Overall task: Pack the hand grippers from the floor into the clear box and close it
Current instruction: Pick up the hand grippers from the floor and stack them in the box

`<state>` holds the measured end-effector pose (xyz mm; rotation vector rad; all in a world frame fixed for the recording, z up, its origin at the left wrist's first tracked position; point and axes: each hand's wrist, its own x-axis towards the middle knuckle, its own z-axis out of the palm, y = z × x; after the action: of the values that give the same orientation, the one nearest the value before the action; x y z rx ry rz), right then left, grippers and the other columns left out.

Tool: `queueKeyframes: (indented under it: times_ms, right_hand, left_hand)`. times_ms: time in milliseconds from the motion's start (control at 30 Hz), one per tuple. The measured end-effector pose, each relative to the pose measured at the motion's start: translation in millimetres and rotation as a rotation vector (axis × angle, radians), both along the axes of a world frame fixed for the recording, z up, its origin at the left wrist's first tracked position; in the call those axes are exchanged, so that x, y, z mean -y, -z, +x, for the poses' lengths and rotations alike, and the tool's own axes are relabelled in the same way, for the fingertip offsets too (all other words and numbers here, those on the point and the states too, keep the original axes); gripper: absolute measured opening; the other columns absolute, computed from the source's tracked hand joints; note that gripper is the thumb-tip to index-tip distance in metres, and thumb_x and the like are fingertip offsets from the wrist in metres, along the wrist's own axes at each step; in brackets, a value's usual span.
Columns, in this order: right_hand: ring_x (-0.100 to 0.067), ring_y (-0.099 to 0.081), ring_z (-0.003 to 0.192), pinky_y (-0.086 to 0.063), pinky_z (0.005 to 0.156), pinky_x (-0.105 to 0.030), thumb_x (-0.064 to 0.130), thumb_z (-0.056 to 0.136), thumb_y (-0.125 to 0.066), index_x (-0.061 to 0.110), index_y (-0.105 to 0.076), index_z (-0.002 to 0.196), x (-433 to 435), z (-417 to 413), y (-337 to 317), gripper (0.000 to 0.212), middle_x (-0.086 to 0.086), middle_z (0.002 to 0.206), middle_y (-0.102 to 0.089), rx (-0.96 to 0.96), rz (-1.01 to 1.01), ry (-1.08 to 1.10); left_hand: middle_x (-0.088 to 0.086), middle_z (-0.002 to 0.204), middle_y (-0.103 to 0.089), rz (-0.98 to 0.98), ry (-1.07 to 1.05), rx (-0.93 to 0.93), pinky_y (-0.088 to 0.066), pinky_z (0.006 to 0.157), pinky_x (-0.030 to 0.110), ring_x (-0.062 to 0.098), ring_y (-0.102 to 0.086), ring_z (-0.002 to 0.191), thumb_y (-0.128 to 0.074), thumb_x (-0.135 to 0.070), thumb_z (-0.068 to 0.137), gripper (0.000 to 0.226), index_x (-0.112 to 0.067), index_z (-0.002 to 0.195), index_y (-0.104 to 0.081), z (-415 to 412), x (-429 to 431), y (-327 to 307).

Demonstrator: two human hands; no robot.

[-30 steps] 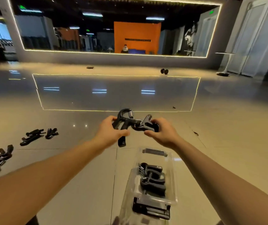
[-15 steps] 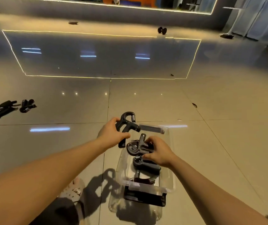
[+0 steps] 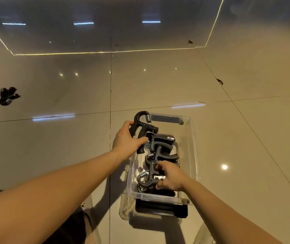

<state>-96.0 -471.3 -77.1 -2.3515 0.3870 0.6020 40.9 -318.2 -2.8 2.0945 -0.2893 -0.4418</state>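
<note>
Lowered since earlier, right hand (image 3: 169, 176) is pinching a packed gripper (image 3: 149, 170) inside the clear box (image 3: 194, 155); left hand (image 3: 126, 140) is clasping another gripper (image 3: 141, 125) over its rim, spare grippers (image 3: 7, 95) lying well apart at left

left: our left hand (image 3: 125, 141) reaches forward, arm extended, fingers curled in a grasp | right: our right hand (image 3: 170, 176) angled down, fingers bent, forearm bare

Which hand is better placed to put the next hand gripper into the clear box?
Left. The left hand already holds a hand gripper over the clear box's near-left rim. The right hand is down inside the box among the packed grippers, carrying nothing to add.
</note>
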Motion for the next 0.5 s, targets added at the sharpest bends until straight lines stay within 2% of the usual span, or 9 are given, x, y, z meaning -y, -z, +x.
queueKeyframes:
  times_ms: [167, 300, 500]
  right_hand:
    - [-0.022, -0.057, 0.108, -0.051, 0.095, -0.042, 0.034, 0.066, -0.091, 0.025, -0.054, 0.117, -4.6, 2.6, 25.5, 0.063, 0.003, 0.121, -0.056, -0.074, -0.033, -0.067]
    - [-0.025, -0.056, 0.109, -0.05, 0.093, -0.039, 0.033, 0.07, -0.089, 0.02, -0.054, 0.125, -8.8, 4.0, 37.9, 0.066, 0.0, 0.123, -0.054, -0.11, -0.088, -0.123]
    - [-0.027, -0.054, 0.114, -0.047, 0.097, -0.038, 0.022, 0.076, -0.087, 0.018, -0.054, 0.123, -4.4, 5.7, 43.1, 0.058, -0.004, 0.127, -0.05, -0.117, -0.043, -0.101]
  left_hand:
    - [-0.007, 0.108, -0.062, -0.022, -0.002, -0.011, -0.055, 0.09, 0.037, 0.016, -0.062, 0.102, -0.084, -0.036, 0.074, 0.066, -0.03, 0.13, -0.051, 5.2, 6.7, 20.2]
    - [-0.014, 0.104, -0.061, -0.069, -0.039, -0.01, -0.052, 0.085, 0.028, 0.005, -0.06, 0.098, -0.085, -0.033, 0.075, 0.063, -0.032, 0.128, -0.051, 4.3, 8.6, 28.8]
    - [-0.008, 0.108, -0.062, -0.108, -0.035, -0.02, -0.048, 0.08, 0.022, 0.004, -0.06, 0.098, -0.087, -0.033, 0.075, 0.067, -0.03, 0.132, -0.051, 3.8, 5.5, 31.3]
